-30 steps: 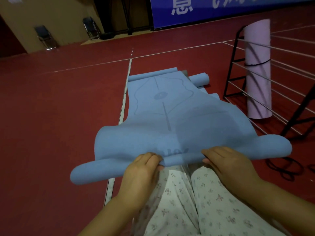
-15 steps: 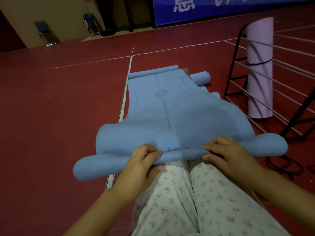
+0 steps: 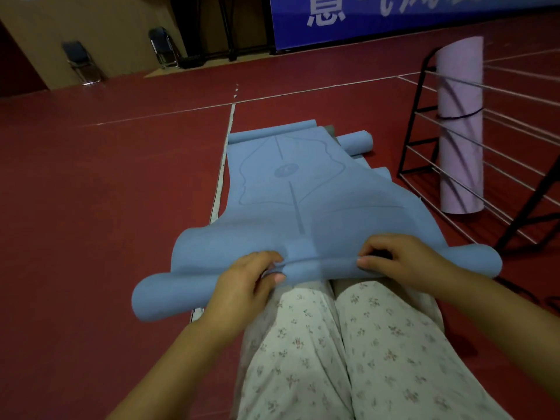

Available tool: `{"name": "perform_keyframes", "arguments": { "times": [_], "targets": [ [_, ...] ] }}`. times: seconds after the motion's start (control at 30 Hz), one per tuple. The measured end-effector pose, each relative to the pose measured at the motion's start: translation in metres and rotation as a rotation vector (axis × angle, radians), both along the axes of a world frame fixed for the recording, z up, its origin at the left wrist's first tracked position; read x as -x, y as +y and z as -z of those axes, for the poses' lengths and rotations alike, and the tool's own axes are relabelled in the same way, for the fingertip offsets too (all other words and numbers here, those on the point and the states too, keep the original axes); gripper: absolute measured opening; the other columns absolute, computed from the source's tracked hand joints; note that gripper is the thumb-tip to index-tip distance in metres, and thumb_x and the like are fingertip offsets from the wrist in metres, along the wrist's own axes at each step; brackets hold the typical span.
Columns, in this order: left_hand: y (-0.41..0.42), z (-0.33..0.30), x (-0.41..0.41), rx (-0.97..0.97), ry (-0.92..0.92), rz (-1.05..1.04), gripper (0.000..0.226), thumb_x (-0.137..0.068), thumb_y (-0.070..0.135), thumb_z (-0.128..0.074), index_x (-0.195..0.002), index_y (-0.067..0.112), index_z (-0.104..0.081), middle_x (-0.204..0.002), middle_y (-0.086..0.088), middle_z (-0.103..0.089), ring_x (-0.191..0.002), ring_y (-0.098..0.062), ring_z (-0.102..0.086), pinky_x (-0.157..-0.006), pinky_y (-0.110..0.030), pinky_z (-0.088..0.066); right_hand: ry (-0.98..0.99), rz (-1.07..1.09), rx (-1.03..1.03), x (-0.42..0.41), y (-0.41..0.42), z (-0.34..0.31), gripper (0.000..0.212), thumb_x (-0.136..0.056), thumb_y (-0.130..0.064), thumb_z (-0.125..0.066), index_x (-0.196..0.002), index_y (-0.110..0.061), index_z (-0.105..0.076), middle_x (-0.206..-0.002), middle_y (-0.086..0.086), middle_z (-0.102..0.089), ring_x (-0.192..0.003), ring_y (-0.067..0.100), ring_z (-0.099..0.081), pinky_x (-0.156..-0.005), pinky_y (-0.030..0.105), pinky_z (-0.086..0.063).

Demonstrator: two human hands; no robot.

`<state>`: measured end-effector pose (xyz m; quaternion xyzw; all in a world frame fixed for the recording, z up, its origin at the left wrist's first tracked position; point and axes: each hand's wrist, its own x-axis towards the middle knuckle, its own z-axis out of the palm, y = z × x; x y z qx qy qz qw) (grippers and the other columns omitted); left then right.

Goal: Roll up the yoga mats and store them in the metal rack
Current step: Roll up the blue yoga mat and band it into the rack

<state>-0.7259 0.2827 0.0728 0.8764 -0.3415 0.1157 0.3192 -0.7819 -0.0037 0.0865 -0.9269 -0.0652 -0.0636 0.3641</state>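
Head view: left hand (image 3: 242, 286) and right hand (image 3: 403, 262) both clamped on rolled near end of blue yoga mat (image 3: 288, 207) over lap; rest lies on red floor (image 3: 106, 192); pink rolled mat (image 3: 460, 125) upright in metal rack (image 3: 424, 116).

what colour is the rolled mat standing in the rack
Pale pink-lilac, seen in the head view: the rolled mat stands upright in the metal rack.
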Motion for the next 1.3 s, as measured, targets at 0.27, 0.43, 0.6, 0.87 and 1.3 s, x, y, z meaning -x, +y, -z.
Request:
{"name": "perform_keyframes", "arguments": {
  "times": [0.27,0.43,0.6,0.87,1.3],
  "targets": [
    [-0.006,-0.009,-0.013,-0.081,0.115,0.018,0.032,-0.087,0.035,-0.049,-0.089,0.012,-0.07,-0.084,-0.002,-0.057,-0.081,-0.018,-0.055,-0.074,-0.025,-0.041,0.12,-0.018,0.289,-0.024,0.002,-0.019,0.02,-0.083,-0.032,-0.07,-0.073,-0.015,-0.073,-0.082,0.001,-0.054,-0.076,0.012,-0.053,-0.073,0.028,-0.041],
    [-0.017,-0.011,-0.002,-0.36,-0.418,-0.151,0.011,-0.074,0.023,-0.071,-0.081,0.015,-0.074,-0.087,-0.008,-0.057,-0.079,-0.026,-0.051,-0.063,-0.033,-0.04,0.279,0.149,0.575,-0.028,0.027,-0.029,0.027,-0.09,-0.037,-0.059,-0.076,-0.013,-0.061,-0.078,0.003,-0.042,-0.079,0.021,-0.047,-0.066,0.027,-0.032],
    [-0.024,-0.011,0.012,-0.492,-0.398,-0.176,0.045,-0.058,0.042,-0.085,-0.086,0.009,-0.073,-0.081,-0.002,-0.054,-0.074,-0.021,-0.052,-0.059,-0.029,-0.042,-0.58,0.206,0.727,0.008,0.038,0.006,0.021,-0.067,-0.012,-0.072,-0.062,-0.012,-0.052,-0.058,0.006,-0.05,-0.054,0.025,-0.052,-0.042,0.031,-0.038],
    [-0.025,-0.015,-0.009,-0.46,-0.359,-0.102,0.03,-0.071,0.033,-0.05,-0.072,0.012,-0.072,-0.063,-0.001,-0.053,-0.055,-0.02,-0.056,-0.038,-0.022,-0.035,-0.551,0.131,0.633,0.01,0.018,0.015,0.038,-0.049,-0.015,-0.091,-0.072,-0.01,-0.062,-0.068,0.002,-0.057,-0.064,0.024,-0.058,-0.038,0.029,-0.041],
    [-0.008,-0.002,-0.016,-0.393,-0.244,0.026,0.036,-0.085,0.033,-0.048,-0.116,0.015,-0.052,-0.101,-0.004,-0.064,-0.087,-0.023,-0.062,-0.071,-0.03,-0.053,-0.481,0.085,0.575,0.0,0.007,0.024,0.051,-0.056,-0.021,-0.091,-0.098,-0.005,-0.067,-0.096,0.011,-0.064,-0.078,0.031,-0.064,-0.056,0.042,-0.057]
  ]
}}
